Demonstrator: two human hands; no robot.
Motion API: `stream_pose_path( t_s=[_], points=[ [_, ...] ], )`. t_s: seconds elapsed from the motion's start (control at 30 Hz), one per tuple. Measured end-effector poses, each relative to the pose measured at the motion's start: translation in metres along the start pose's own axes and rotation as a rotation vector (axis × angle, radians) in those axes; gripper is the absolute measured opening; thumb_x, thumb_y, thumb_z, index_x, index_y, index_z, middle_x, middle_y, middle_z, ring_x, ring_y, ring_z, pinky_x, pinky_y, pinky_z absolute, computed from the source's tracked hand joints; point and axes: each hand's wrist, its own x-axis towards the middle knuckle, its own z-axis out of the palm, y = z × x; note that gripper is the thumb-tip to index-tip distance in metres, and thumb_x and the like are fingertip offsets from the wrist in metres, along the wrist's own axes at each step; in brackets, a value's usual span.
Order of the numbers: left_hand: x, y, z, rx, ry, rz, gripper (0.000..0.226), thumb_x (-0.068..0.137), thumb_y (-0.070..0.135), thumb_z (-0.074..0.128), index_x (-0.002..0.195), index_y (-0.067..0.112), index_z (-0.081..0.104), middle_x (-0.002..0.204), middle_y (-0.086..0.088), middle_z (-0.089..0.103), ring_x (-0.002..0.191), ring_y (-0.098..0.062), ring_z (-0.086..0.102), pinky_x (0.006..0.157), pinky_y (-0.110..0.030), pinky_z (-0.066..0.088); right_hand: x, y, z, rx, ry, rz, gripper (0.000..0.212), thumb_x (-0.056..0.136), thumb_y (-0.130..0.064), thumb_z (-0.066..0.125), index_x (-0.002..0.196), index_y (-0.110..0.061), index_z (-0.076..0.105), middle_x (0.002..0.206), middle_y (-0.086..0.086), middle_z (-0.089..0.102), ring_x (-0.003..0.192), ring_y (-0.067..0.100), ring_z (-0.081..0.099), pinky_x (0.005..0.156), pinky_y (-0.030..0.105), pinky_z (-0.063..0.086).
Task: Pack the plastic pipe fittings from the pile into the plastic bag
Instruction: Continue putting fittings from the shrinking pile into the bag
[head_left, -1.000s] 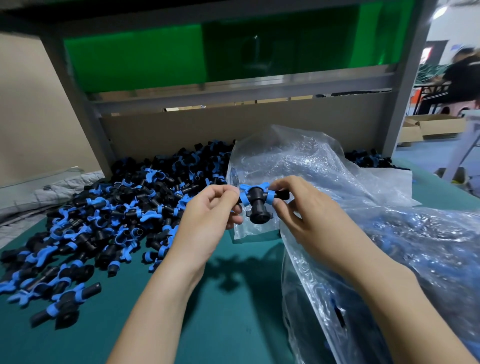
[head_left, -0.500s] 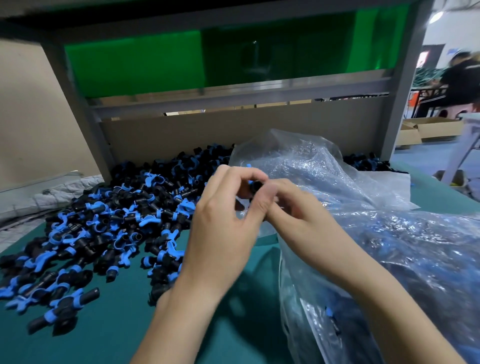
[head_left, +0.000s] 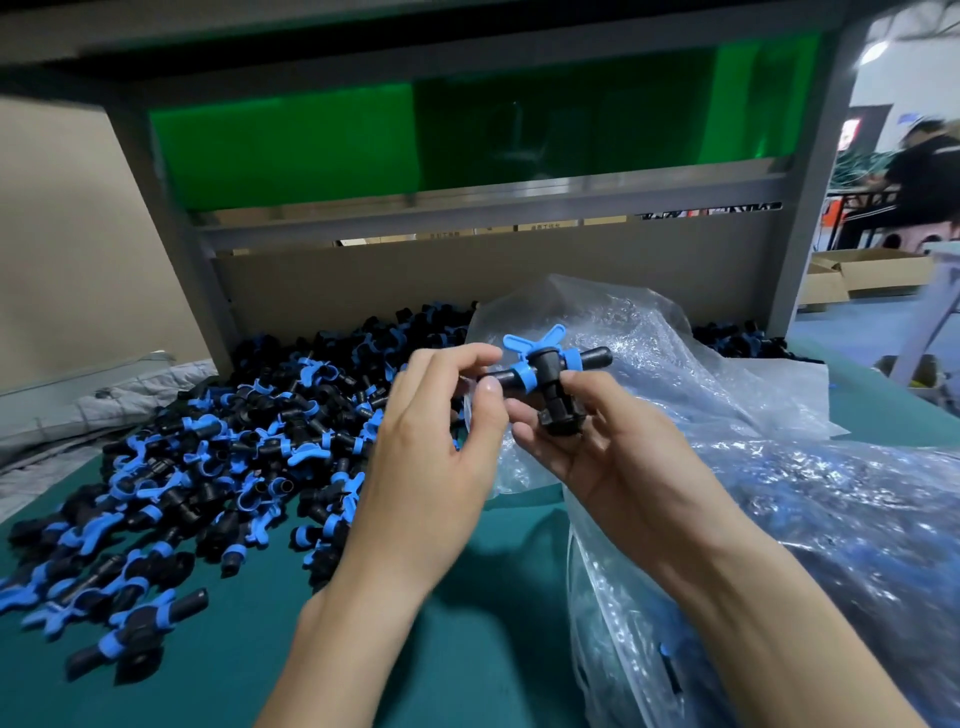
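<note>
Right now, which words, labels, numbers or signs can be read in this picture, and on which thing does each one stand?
No text is readable.
Pale labels at centre back: too blurred.
Red sign at far right: too blurred.
The fitting and the plastic bag: no print visible.

This is a factory packing station: a bulk pile (head_left: 218, 457) of identical black-and-blue fittings lies on a green-covered tabletop (head_left: 467, 613), under a grey metal frame (head_left: 467, 228) with a green panel (head_left: 291, 150). Beyond it, open cardboard boxes (head_left: 878, 273) stand on the floor, with another person (head_left: 930, 176) farther back.
</note>
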Motion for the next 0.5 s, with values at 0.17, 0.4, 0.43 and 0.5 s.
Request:
stream_pose_path(
  t_s=[0.17, 0.4, 0.43, 0.5],
  points=[
    [-0.001, 0.000, -0.001, -0.082, -0.092, -0.063, 0.015, 0.098, 0.027, 0.059, 0.109, 0.037, 0.059, 0.101, 0.012, 0.069, 0.103, -0.006, 0.063, 0.086, -0.020, 0.047, -0.003, -0.004, -0.004, -0.013, -0.010, 0.038, 0.034, 0.099, -0.016, 0.050, 0.086, -0.006, 0.080, 0.105, 0.018, 0.074, 0.099, 0.025, 0.073, 0.075, 0.026, 0.059],
    [0.001, -0.010, -0.002, -0.159, 0.036, -0.225, 0.009, 0.098, 0.031, 0.060, 0.101, 0.032, 0.068, 0.091, 0.021, 0.069, 0.083, 0.000, 0.063, 0.069, -0.008, 0.043, -0.001, -0.010, -0.009, -0.438, 0.193, -0.067, 0.040, 0.103, -0.026, 0.040, 0.098, -0.001, 0.071, 0.085, 0.013, 0.077, 0.079, 0.021, 0.074, 0.073, 0.029, 0.061],
    [0.002, -0.012, -0.003, -0.164, 0.049, -0.250, 0.009, 0.097, 0.032, 0.060, 0.099, 0.034, 0.068, 0.090, 0.021, 0.069, 0.083, -0.001, 0.063, 0.069, -0.009, 0.044, -0.003, -0.011, -0.011, -0.587, 0.222, -0.169, 0.042, 0.103, -0.026, 0.039, 0.092, -0.006, 0.074, 0.082, 0.007, 0.077, 0.078, 0.019, 0.073, 0.075, 0.030, 0.060],
    [0.003, -0.019, -0.007, -0.170, 0.045, -0.305, 0.009, 0.097, 0.033, 0.059, 0.097, 0.035, 0.068, 0.089, 0.019, 0.070, 0.084, -0.003, 0.065, 0.074, -0.016, 0.050, -0.008, -0.012, -0.015, -0.945, 0.217, -0.381, 0.045, 0.104, -0.032, 0.038, 0.084, -0.019, 0.077, 0.083, -0.009, 0.076, 0.082, 0.008, 0.070, 0.080, 0.024, 0.055]
  ],
)
